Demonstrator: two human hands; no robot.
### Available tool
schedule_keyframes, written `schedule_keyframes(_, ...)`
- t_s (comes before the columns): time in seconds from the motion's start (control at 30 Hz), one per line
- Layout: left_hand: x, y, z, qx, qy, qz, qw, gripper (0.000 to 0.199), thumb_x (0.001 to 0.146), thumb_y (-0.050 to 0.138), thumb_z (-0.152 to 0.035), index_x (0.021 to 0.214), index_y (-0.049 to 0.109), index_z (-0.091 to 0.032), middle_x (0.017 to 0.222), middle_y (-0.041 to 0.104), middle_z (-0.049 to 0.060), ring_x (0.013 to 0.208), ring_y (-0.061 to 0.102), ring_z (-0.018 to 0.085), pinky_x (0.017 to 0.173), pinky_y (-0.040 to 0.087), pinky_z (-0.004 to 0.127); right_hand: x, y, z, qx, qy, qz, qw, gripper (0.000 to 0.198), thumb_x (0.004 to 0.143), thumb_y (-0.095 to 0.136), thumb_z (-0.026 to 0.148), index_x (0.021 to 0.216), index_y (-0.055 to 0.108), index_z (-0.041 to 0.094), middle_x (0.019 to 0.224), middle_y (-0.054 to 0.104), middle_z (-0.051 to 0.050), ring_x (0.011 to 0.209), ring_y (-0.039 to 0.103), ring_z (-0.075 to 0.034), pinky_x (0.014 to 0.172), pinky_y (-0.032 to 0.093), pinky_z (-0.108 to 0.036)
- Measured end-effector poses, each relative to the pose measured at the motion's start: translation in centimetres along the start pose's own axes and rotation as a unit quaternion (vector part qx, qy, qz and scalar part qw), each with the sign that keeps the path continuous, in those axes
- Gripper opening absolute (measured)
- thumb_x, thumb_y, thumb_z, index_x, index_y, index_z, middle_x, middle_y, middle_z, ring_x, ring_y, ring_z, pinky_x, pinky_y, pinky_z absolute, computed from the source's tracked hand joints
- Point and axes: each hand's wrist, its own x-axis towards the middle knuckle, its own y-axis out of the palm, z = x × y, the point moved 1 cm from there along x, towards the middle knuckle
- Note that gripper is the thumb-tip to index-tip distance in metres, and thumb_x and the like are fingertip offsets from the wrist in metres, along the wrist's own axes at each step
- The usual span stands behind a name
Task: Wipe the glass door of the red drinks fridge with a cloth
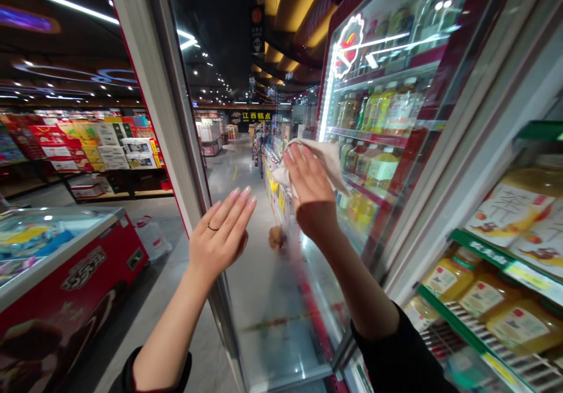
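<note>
Matt cloth (333, 159), smooth glossy glass door (264, 287), metal frame (148, 70)

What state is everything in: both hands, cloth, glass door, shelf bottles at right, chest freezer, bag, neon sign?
Right hand: flat on the cloth, fingers straight
Cloth: rumpled, against the glass
Left hand: open, fingers extended; contact with glass unclear
Glass door: open
Shelf bottles: upright, filled
Chest freezer: stocked; can't tell if its top is shut
Bag: on the floor
Neon sign: lit

Black sleeves (396, 355); on the left hand (217, 245), a thin, seemingly dark ring (212, 227).
</note>
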Motion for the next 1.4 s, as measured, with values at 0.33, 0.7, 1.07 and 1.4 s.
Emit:
schedule_keyframes(0.33,0.4,-0.1,-0.2,0.0,0.012,0.008,1.0,0.078,0.102,0.062,-0.007,0.176,0.039,-0.01,0.158,0.067,0.012,0.158,0.055,0.021,0.143,0.027,0.031,-4.9,-1.9,-4.3,-0.009,0.028,-0.04,0.999,0.077,0.108,0.043,0.004,0.181,0.032,0.027,0.179,0.048,-0.008,0.171,0.037,-0.028,0.141,0.038,-0.059)
schedule_keyframes(0.7,0.4,-0.4,-0.1,-0.004,0.013,0.002,1.0,0.08,0.101,0.064,-0.008,0.177,0.038,-0.01,0.154,0.07,0.014,0.149,0.066,0.024,0.141,0.031,0.033,-5.8,-2.0,-2.0,0.024,-0.023,0.01,0.999,0.083,0.107,0.039,-0.003,0.182,0.027,0.031,0.175,0.055,-0.006,0.165,0.048,-0.023,0.136,0.049,-0.044)
schedule_keyframes(1.07,-0.1,0.5,0.6,-0.02,0.0,0.012,1.0,0.082,0.1,0.062,-0.01,0.178,0.037,-0.017,0.157,0.069,0.012,0.146,0.07,0.026,0.134,0.044,0.037,-2.1,-2.5,-6.0,0.022,0.026,-0.009,0.999,0.087,0.102,0.035,-0.005,0.178,0.036,0.036,0.177,0.053,-0.001,0.171,0.039,-0.028,0.142,0.038,-0.061)
schedule_keyframes(1.4,-0.1,0.4,0.4,-0.016,0.035,0.015,0.999,0.077,0.101,0.065,-0.01,0.174,0.044,-0.01,0.148,0.077,0.015,0.139,0.075,0.024,0.139,0.036,0.035,-3.4,-3.6,-8.4,-0.008,0.044,-0.053,0.998,0.091,0.097,0.036,-0.007,0.179,0.036,0.034,0.178,0.052,-0.002,0.171,0.038,-0.028,0.14,0.039,-0.064)
